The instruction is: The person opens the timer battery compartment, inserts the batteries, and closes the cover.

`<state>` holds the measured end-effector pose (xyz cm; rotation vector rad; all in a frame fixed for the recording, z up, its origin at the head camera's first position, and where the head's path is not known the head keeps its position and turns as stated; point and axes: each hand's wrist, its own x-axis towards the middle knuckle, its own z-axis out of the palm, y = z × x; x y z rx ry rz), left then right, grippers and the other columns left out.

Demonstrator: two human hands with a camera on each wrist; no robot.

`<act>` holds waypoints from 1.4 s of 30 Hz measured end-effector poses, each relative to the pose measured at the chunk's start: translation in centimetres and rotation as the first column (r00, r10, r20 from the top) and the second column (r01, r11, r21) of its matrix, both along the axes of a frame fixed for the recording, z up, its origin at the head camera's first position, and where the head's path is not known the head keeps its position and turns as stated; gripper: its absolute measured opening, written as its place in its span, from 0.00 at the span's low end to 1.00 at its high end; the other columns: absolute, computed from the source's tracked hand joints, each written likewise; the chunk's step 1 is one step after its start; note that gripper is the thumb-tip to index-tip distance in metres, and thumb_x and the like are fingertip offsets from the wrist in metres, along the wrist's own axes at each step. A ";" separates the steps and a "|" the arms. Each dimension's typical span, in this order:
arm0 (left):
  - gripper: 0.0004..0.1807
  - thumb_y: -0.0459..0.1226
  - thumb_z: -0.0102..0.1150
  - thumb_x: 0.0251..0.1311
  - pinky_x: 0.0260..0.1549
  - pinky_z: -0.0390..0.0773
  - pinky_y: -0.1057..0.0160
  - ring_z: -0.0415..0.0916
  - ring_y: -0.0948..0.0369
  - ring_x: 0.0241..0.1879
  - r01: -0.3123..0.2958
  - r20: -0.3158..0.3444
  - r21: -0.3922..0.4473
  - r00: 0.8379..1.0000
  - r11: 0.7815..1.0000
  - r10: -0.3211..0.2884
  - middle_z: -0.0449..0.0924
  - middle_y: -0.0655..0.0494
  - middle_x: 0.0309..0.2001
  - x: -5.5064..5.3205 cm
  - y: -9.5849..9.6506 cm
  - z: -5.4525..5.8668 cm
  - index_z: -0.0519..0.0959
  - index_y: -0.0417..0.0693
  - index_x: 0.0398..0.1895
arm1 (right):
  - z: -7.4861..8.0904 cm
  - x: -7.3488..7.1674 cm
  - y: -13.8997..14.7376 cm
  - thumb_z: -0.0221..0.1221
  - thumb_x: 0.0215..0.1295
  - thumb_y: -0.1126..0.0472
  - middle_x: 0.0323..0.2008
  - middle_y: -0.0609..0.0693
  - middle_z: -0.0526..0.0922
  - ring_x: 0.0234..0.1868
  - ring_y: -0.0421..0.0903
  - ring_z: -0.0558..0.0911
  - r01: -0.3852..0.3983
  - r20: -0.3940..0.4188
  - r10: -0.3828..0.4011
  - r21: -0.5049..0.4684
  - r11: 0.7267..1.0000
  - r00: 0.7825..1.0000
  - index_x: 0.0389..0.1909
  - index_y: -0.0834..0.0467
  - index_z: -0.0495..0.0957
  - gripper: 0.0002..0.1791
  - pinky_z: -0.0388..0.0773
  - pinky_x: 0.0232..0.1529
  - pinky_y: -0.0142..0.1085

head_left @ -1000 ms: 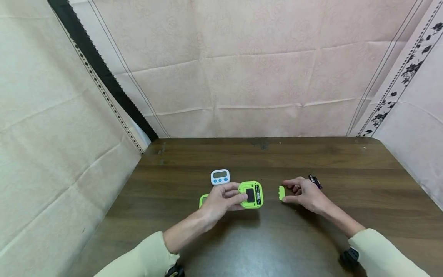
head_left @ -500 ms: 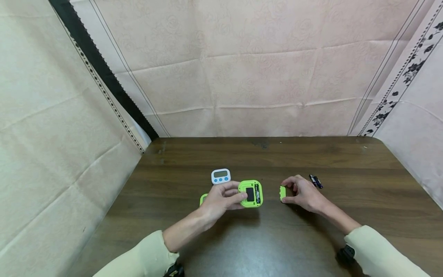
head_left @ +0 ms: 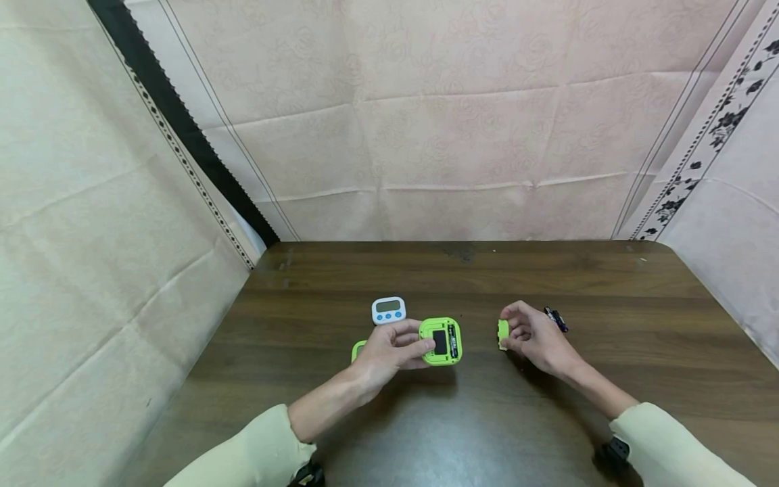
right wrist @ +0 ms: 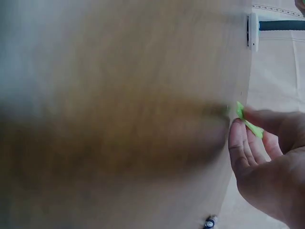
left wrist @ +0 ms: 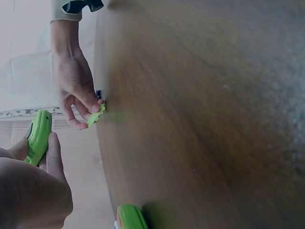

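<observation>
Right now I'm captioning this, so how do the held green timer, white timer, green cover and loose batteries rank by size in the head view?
1. held green timer (lifted, so nearness may enlarge it)
2. white timer
3. green cover and loose batteries: too alike to rank

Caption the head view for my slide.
Left hand holds a green device, battery showing; right hand holds a green cover.

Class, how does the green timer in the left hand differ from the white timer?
The green timer is held in the left hand; the white timer rests on the table. The green timer shows its opened back with a battery; the white timer shows its screen and blue buttons. Both have rounded corners.
</observation>
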<state>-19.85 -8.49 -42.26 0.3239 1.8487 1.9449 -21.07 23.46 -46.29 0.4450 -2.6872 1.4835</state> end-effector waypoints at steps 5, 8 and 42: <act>0.21 0.33 0.68 0.72 0.53 0.88 0.54 0.88 0.52 0.51 0.001 0.004 -0.001 1.000 1.000 -0.001 0.87 0.41 0.55 -0.1 0.1 -0.1 0.79 0.34 0.64 | 0.4 0.5 -0.4 0.67 0.68 0.75 0.42 0.60 0.86 0.39 0.49 0.87 0.070 0.087 -0.058 -0.137 0.988 0.994 0.60 0.67 0.74 0.21 0.86 0.34 0.36; 0.21 0.34 0.68 0.72 0.53 0.88 0.54 0.88 0.51 0.51 0.000 0.007 -0.009 1.000 1.000 0.000 0.87 0.40 0.55 -0.3 0.2 -0.1 0.79 0.35 0.64 | 1.2 1.0 -1.0 0.66 0.70 0.73 0.45 0.62 0.86 0.40 0.49 0.88 0.091 0.136 -0.062 -0.220 0.971 0.989 0.61 0.67 0.74 0.21 0.88 0.38 0.40; 0.18 0.33 0.70 0.70 0.51 0.89 0.53 0.88 0.52 0.49 -0.022 0.010 -0.006 1.000 1.000 0.022 0.89 0.43 0.51 -0.8 1.3 -1.0 0.82 0.37 0.59 | 5.0 4.7 -7.9 0.72 0.65 0.71 0.46 0.60 0.86 0.43 0.44 0.89 0.193 0.281 -0.065 -0.454 0.870 0.957 0.54 0.69 0.79 0.19 0.87 0.45 0.34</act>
